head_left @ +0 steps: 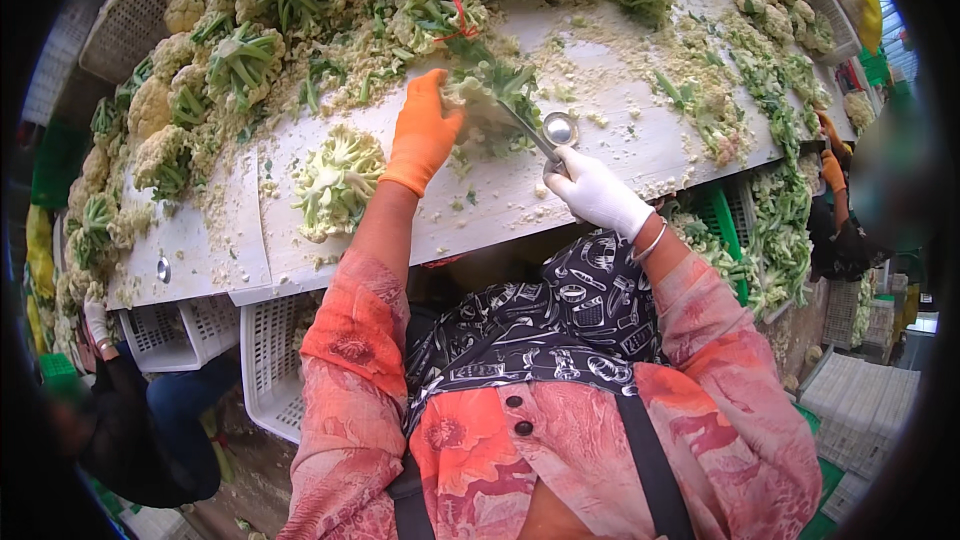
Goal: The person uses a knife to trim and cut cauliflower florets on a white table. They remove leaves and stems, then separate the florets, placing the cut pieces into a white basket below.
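My left hand (pixel 425 135), in an orange glove, grips a leafy cauliflower (pixel 478 92) over the white table; motion smears part of the cauliflower. My right hand (pixel 597 192), gloved in white, is closed round the handle of a knife (pixel 530 130). Its thin blade points up and left, reaching to the green leaves beside the cauliflower. Just above the right hand is a small round shiny metal piece (pixel 560 128); whether it belongs to the knife I cannot tell. A trimmed cauliflower head (pixel 338 183) lies left of my left wrist.
Whole cauliflowers (pixel 245 65) are heaped along the table's far and left sides. Crumbs and leaves litter the white tabletop (pixel 330 258). White crates (pixel 272 365) stand under the near edge. Trimmed leaves (pixel 775 230) hang over at right. Other people work at both sides.
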Demonstrator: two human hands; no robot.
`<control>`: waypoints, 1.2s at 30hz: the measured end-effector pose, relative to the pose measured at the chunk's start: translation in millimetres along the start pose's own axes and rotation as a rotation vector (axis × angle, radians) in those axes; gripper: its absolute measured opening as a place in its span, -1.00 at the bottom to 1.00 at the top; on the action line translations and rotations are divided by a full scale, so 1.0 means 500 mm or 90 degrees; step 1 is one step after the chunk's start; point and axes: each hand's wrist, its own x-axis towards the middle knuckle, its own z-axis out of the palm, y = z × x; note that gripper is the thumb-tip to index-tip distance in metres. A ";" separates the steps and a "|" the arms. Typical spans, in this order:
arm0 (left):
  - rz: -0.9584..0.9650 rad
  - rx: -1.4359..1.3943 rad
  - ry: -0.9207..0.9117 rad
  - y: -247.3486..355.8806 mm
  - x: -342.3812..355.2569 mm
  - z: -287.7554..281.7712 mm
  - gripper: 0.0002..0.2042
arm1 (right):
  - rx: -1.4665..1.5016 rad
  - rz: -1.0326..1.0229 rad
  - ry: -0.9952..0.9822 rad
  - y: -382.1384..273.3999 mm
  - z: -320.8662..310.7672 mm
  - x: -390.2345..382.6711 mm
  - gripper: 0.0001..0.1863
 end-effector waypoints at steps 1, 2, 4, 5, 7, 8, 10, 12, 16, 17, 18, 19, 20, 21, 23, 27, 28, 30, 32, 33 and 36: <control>-0.015 -0.012 -0.005 0.001 -0.004 0.003 -0.46 | 0.000 -0.036 0.046 0.005 0.017 0.011 -0.71; -0.011 -0.014 0.003 0.000 -0.008 0.008 -0.49 | -0.001 -0.074 0.093 0.009 0.034 0.023 -0.71; -0.004 -0.016 0.022 -0.003 -0.015 0.019 -0.56 | -0.044 -0.118 0.148 0.004 0.060 0.051 -0.72; 0.032 0.002 0.049 -0.004 -0.019 0.027 -0.57 | -0.067 -0.140 0.177 0.002 0.069 0.066 -0.73; 0.104 0.036 0.105 -0.006 -0.025 0.042 -0.59 | -0.075 -0.132 0.161 -0.004 0.079 0.086 -0.74; 0.121 0.039 0.134 -0.002 -0.027 0.048 -0.62 | -0.086 -0.117 0.150 -0.011 0.082 0.090 -0.74; 0.120 0.038 0.136 -0.001 -0.030 0.052 -0.64 | -0.120 -0.100 0.148 -0.021 0.086 0.099 -0.73; 0.120 0.043 0.129 0.008 -0.036 0.052 -0.66 | -0.151 -0.077 0.152 -0.040 0.086 0.104 -0.73; 0.167 0.081 0.110 0.024 -0.049 0.066 -0.66 | -0.185 -0.127 0.171 -0.003 0.083 0.173 -0.71; 0.184 0.099 0.114 0.019 -0.052 0.068 -0.67 | -0.100 -0.078 0.101 -0.017 0.074 0.177 -0.70; 0.108 -0.001 0.118 0.016 -0.055 0.066 -0.68 | -0.016 -0.028 0.030 -0.043 0.058 0.169 -0.69; 0.033 -0.101 0.120 0.011 -0.056 0.060 -0.69 | 0.068 0.022 -0.040 -0.058 0.049 0.161 -0.68; -0.044 -0.200 0.120 0.007 -0.059 0.053 -0.70 | 0.095 0.002 -0.032 -0.055 0.046 0.152 -0.65; -0.105 -0.229 0.139 0.003 -0.058 0.033 -0.67 | 0.133 -0.005 -0.032 -0.056 0.041 0.139 -0.65; -0.209 -0.538 0.134 -0.017 -0.054 -0.008 -0.64 | 0.210 -0.015 -0.032 -0.059 0.031 0.105 -0.64; -0.288 -0.956 -0.025 0.011 -0.104 -0.068 -0.66 | 0.499 -0.040 0.193 -0.053 0.015 0.062 -0.73; -0.294 -1.040 -0.073 0.022 -0.117 -0.074 -0.68 | 0.550 -0.051 0.239 -0.039 0.013 0.067 -0.76; -0.323 -1.125 -0.134 0.027 -0.128 -0.071 -0.78 | 0.553 -0.028 0.298 -0.022 0.005 0.068 -0.77; -0.409 -0.984 -0.083 0.026 -0.128 -0.045 -0.77 | 0.572 -0.028 0.334 -0.007 0.009 0.072 -0.77; -0.447 -0.911 -0.059 0.030 -0.127 -0.031 -0.77 | 0.582 -0.037 0.344 0.000 0.012 0.077 -0.77; -0.260 -0.369 -0.080 0.029 -0.115 0.040 -0.68 | 0.558 -0.056 0.366 -0.004 0.012 0.082 -0.77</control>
